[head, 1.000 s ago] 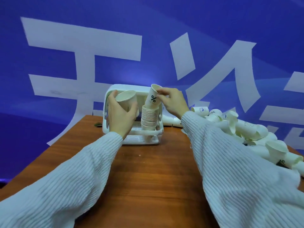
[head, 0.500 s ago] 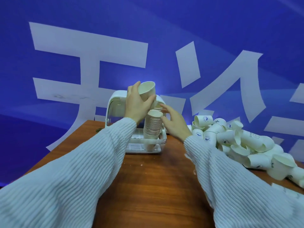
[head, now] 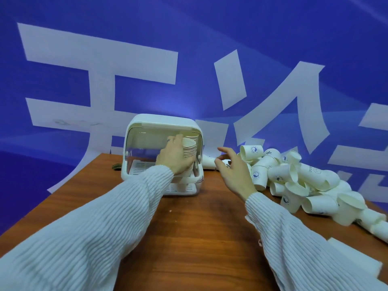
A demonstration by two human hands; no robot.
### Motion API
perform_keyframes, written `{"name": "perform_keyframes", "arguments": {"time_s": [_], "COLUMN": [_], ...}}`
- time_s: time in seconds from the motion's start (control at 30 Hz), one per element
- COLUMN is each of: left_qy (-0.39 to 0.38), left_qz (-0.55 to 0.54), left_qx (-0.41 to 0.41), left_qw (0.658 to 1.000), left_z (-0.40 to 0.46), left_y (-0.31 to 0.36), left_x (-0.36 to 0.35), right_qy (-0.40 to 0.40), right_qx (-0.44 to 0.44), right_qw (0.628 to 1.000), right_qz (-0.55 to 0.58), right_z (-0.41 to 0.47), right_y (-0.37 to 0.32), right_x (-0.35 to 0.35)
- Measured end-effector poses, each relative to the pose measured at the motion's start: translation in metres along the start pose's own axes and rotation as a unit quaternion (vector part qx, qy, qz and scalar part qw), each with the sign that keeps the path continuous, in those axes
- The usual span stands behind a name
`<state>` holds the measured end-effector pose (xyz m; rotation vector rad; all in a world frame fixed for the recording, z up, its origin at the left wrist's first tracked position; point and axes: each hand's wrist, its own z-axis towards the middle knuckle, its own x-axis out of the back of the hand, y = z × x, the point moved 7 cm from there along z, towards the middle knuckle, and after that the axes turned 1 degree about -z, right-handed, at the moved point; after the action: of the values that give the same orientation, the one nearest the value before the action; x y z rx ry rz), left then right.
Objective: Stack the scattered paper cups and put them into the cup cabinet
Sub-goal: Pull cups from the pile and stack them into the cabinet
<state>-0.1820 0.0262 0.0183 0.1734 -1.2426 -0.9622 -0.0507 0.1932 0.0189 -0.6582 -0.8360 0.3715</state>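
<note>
A white cup cabinet with its clear lid raised stands at the far middle of the wooden table. Inside it, on the right, stands a tall stack of paper cups. My left hand reaches into the cabinet and wraps around that stack. My right hand hovers to the right of the cabinet, fingers spread and empty, close to a heap of loose white paper cups lying scattered on the table's right side.
A blue backdrop with large white characters rises behind the table. A white sheet of paper lies at the near right edge. A small dark ring-shaped thing sits left of the cabinet. One loose cup lies beside the cabinet.
My left hand lowered its single cup onto the stack and now grips the stack inside the cabinet. My right hand let go of the stack and moved right toward the loose cups.
</note>
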Motion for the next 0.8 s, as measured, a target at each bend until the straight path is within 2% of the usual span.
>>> {"name": "perform_keyframes", "arguments": {"time_s": [0.1, 0.2, 0.43, 0.8], "left_qy": [0.095, 0.138, 0.144, 0.124], "left_qz": [-0.037, -0.057, -0.094, -0.118], "left_qx": [0.077, 0.117, 0.139, 0.126], "left_qw": [0.992, 0.982, 0.975, 0.977], "left_z": [-0.001, 0.007, 0.035, 0.048], "left_y": [-0.018, -0.034, -0.046, -0.056], "left_x": [0.017, 0.028, 0.02, 0.002], "right_qy": [0.009, 0.0, 0.011, 0.01], "right_qx": [-0.026, -0.043, -0.041, -0.057], "right_qw": [1.0, 0.999, 0.998, 0.998], "right_qz": [0.002, 0.02, 0.035, 0.029], "right_z": [-0.005, -0.009, -0.012, -0.022], "right_y": [0.016, 0.029, 0.049, 0.071], "right_x": [0.009, 0.014, 0.023, 0.047]}}
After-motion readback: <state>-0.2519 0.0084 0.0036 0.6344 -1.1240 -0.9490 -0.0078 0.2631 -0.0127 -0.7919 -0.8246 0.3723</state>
